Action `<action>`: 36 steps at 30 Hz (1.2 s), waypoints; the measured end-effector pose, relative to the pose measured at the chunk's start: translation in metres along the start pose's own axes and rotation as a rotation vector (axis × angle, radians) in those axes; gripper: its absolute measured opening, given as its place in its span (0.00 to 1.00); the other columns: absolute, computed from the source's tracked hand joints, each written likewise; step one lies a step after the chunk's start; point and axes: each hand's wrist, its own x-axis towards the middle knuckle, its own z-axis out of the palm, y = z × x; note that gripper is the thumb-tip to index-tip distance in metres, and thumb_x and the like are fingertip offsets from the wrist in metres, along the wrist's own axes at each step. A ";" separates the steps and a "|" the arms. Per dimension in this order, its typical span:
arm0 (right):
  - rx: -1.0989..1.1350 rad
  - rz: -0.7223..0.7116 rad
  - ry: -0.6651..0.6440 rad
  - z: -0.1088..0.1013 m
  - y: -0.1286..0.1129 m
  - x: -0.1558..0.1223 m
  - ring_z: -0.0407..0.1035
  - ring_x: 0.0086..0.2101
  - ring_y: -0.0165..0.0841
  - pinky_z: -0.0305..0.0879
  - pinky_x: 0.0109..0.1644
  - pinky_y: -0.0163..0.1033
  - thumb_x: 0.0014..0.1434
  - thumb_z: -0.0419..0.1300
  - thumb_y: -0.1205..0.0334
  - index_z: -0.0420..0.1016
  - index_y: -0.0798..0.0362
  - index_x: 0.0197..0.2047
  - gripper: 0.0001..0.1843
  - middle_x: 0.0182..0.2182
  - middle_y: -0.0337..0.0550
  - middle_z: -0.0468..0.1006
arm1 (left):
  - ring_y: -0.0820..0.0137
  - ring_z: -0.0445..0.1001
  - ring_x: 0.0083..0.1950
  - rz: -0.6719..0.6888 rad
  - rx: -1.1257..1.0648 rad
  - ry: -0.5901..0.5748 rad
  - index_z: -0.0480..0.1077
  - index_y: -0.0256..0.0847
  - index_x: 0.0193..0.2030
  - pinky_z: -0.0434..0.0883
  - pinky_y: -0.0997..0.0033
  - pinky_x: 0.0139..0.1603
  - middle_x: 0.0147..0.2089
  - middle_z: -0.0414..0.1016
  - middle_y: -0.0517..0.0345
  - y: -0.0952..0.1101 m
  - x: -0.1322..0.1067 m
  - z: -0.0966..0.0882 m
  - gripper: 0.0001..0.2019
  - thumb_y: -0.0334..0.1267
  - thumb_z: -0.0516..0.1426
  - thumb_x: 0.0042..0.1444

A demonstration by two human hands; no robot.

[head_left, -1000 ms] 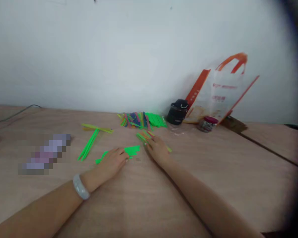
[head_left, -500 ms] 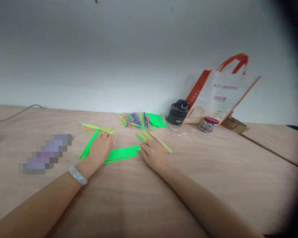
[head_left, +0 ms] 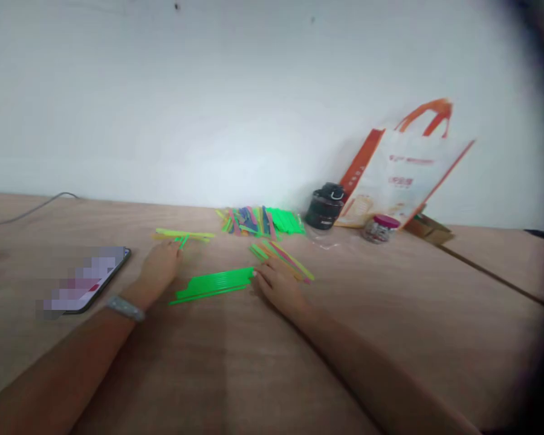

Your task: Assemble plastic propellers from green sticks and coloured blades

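Observation:
On the wooden table, my left hand (head_left: 161, 266), a pale bracelet at its wrist, has its fingers curled over a few thin green sticks (head_left: 182, 241). Their tips poke out past the fingers and touch a small bunch of yellow sticks (head_left: 185, 234); the rest is hidden under the hand. A flat row of green sticks (head_left: 217, 283) lies in the middle with its left end uncovered. My right hand (head_left: 281, 284) rests at that row's right end, fingers stretched and fingertips touching it. Partly beneath it are several mixed-colour sticks (head_left: 288, 257).
A pile of coloured strips (head_left: 254, 221) lies near the wall. Right of it stand a black bottle (head_left: 325, 206), a jar with a purple lid (head_left: 379, 229), a white and orange bag (head_left: 401, 175) and a cardboard box (head_left: 428, 231). A phone (head_left: 90, 281) lies left, a cable (head_left: 40, 208) behind it.
My left hand has moved left off the green row onto the separate green sticks. The yellow sticks have shifted slightly right. My right hand has stayed in place.

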 end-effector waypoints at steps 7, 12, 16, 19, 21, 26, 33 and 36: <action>0.608 0.400 0.041 0.004 -0.001 0.006 0.65 0.27 0.32 0.61 0.31 0.37 0.62 0.46 0.47 0.73 0.53 0.30 0.22 0.25 0.43 0.73 | 0.66 0.70 0.46 0.350 -0.365 0.175 0.67 0.39 0.49 0.68 0.66 0.48 0.43 0.70 0.52 0.057 -0.034 -0.016 0.13 0.32 0.47 0.61; 0.958 0.524 -0.102 0.003 -0.012 0.003 0.62 0.21 0.28 0.56 0.24 0.33 0.56 0.54 0.43 0.71 0.53 0.29 0.20 0.20 0.37 0.70 | 0.66 0.71 0.43 0.470 -0.408 0.080 0.67 0.39 0.47 0.70 0.66 0.44 0.42 0.70 0.53 0.087 -0.061 -0.019 0.11 0.32 0.47 0.61; 1.038 0.494 -0.181 0.005 -0.022 -0.003 0.59 0.21 0.25 0.53 0.25 0.32 0.53 0.59 0.48 0.71 0.54 0.29 0.16 0.19 0.34 0.67 | 0.66 0.71 0.44 0.504 -0.432 0.051 0.66 0.40 0.46 0.70 0.65 0.45 0.42 0.71 0.54 0.092 -0.066 -0.014 0.10 0.34 0.48 0.62; 1.109 0.518 -0.205 0.008 -0.029 -0.006 0.59 0.21 0.25 0.53 0.26 0.32 0.52 0.60 0.51 0.71 0.53 0.31 0.13 0.20 0.33 0.67 | 0.67 0.71 0.44 0.509 -0.443 0.059 0.66 0.41 0.44 0.70 0.66 0.45 0.42 0.71 0.55 0.092 -0.066 -0.009 0.08 0.35 0.48 0.63; 1.177 0.548 -0.221 0.010 -0.032 -0.007 0.60 0.22 0.25 0.54 0.26 0.32 0.51 0.61 0.52 0.71 0.53 0.32 0.13 0.21 0.34 0.68 | 0.68 0.71 0.44 0.505 -0.445 0.075 0.66 0.41 0.43 0.70 0.67 0.45 0.42 0.71 0.56 0.091 -0.065 -0.006 0.07 0.35 0.48 0.63; 1.277 0.601 -0.284 0.013 -0.038 -0.009 0.60 0.21 0.24 0.53 0.26 0.32 0.49 0.63 0.52 0.70 0.54 0.30 0.14 0.22 0.35 0.70 | 0.67 0.70 0.44 0.527 -0.454 0.054 0.66 0.40 0.43 0.70 0.66 0.44 0.42 0.71 0.55 0.090 -0.066 -0.002 0.06 0.35 0.50 0.62; 1.242 0.560 -0.267 0.013 -0.043 -0.010 0.58 0.21 0.25 0.52 0.25 0.32 0.51 0.62 0.52 0.68 0.53 0.27 0.13 0.20 0.33 0.67 | 0.67 0.70 0.39 0.500 -0.394 0.009 0.67 0.39 0.36 0.69 0.67 0.41 0.37 0.71 0.55 0.093 -0.066 -0.010 0.08 0.34 0.48 0.63; 1.214 0.541 -0.262 0.012 -0.043 -0.010 0.57 0.20 0.24 0.52 0.24 0.32 0.52 0.61 0.53 0.68 0.53 0.27 0.13 0.20 0.33 0.66 | 0.68 0.70 0.39 0.482 -0.389 -0.002 0.67 0.39 0.36 0.68 0.68 0.39 0.37 0.71 0.56 0.093 -0.065 -0.013 0.09 0.34 0.47 0.63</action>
